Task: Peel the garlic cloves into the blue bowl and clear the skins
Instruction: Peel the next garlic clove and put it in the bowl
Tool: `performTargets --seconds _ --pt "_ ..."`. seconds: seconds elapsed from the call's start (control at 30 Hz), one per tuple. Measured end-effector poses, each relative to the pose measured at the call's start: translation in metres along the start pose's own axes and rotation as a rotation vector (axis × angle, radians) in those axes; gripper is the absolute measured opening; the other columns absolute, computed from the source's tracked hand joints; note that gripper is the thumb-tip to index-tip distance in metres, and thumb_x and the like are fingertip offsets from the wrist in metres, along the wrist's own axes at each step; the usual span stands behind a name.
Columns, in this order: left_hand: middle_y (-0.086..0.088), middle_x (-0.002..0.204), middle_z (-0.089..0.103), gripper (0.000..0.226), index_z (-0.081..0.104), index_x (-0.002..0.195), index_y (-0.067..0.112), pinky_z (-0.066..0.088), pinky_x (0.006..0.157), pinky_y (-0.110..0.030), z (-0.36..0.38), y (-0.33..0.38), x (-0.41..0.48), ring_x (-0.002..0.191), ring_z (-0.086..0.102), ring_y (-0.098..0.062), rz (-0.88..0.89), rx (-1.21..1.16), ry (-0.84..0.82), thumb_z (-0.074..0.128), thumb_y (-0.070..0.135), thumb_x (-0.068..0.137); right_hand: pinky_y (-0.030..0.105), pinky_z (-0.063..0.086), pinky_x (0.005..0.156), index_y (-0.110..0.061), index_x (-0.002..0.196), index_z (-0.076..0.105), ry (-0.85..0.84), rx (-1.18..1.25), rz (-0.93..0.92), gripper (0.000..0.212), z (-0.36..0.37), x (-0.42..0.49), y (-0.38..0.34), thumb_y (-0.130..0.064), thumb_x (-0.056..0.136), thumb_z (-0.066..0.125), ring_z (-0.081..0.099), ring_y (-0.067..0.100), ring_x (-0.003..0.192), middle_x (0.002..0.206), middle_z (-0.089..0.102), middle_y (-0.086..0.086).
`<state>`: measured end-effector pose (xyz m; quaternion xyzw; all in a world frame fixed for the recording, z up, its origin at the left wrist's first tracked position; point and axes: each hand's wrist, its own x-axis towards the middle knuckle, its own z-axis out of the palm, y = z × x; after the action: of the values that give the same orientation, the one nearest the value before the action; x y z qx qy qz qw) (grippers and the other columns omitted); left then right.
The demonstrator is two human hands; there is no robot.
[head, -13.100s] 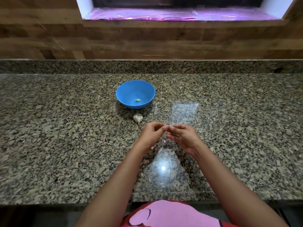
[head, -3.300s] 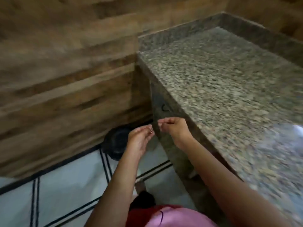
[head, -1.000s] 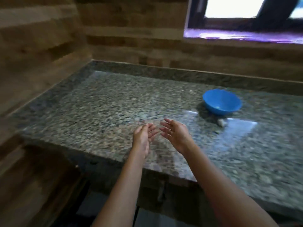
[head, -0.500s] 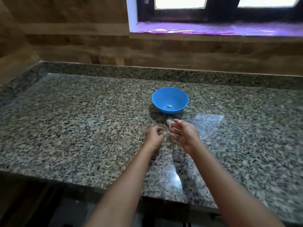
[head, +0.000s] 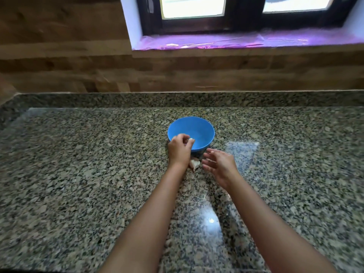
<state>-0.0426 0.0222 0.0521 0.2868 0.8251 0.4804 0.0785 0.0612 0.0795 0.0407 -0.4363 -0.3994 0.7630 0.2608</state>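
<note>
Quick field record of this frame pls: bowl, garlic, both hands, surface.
surface: granite counter
blue bowl: upright on the counter, no contents visible
garlic: lies on the counter just in front of the bowl, between the two hands
left hand: fingers curled, over the bowl's near rim; too small to tell if it pinches anything
right hand: open, fingers spread, beside the garlic, holding nothing

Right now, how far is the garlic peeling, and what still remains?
Done: unclear, the left hand hides part of the blue bowl. In hand: its curled fingers hover over the near rim, maybe pinching a pale bit; the right hand is open. Left: the garlic head on the counter between the hands, skin still on.
</note>
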Motion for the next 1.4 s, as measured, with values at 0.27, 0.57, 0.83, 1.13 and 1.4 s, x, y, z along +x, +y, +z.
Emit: performTargets --seconds 0.27,0.57,0.83,1.13,1.4 --pt "-0.005 0.097 0.067 0.017 0.065 0.103 0.008 0.05 0.073 -0.018 -0.005 -0.029 -0.009 0.084 0.062 -0.012 -0.128 -0.247 0.097 0.064 0.014 0.087 0.025 0.046 0.048 -0.006 0.098 0.059 -0.033 -0.542 -0.108 0.018 0.009 0.019 0.019 -0.01 0.083 0.067 0.054 0.011 0.058 0.082 0.061 0.006" --pt "-0.019 0.109 0.063 0.033 0.051 0.122 -0.006 0.052 0.067 -0.019 0.014 -0.056 -0.03 0.098 0.063 -0.025 -0.527 -0.637 -0.236 0.053 -0.007 0.088 0.022 0.047 0.059 -0.005 0.101 0.063 -0.055 -0.814 -0.261 0.028 0.004 0.023 0.038 -0.018 0.078 0.071 0.062 0.019 0.079 0.092 0.067 0.01" --pt "-0.012 0.09 0.068 0.019 0.06 0.102 -0.003 0.056 0.065 -0.021 0.009 -0.048 -0.039 0.074 0.069 -0.016 -0.553 -1.036 -0.38 0.056 -0.009 0.085 0.02 0.051 0.054 -0.01 0.091 0.068 -0.197 -0.43 -0.201 0.007 -0.021 0.005 0.036 -0.012 0.085 0.066 0.064 0.005 0.061 0.072 0.069 -0.001" --pt "-0.009 0.088 0.069 0.021 0.06 0.105 0.001 0.054 0.077 -0.023 0.0 -0.042 -0.039 0.076 0.067 -0.013 -0.414 -0.984 -0.51 0.054 -0.008 0.086 0.032 0.055 0.076 -0.018 0.081 0.07 -0.245 -0.512 -0.248 0.019 -0.024 -0.004 0.014 -0.002 0.086 0.06 0.065 0.018 0.076 0.086 0.071 0.013" --pt "-0.011 0.088 0.067 0.017 0.061 0.101 0.001 0.056 0.067 -0.018 -0.002 -0.034 -0.042 0.07 0.067 -0.01 -0.414 -1.045 -0.461 0.053 -0.007 0.087 0.031 0.055 0.081 -0.003 0.098 0.069 -0.251 -0.474 -0.252 0.018 -0.022 -0.01 0.008 -0.009 0.081 0.069 0.068 0.024 0.089 0.091 0.071 0.014"
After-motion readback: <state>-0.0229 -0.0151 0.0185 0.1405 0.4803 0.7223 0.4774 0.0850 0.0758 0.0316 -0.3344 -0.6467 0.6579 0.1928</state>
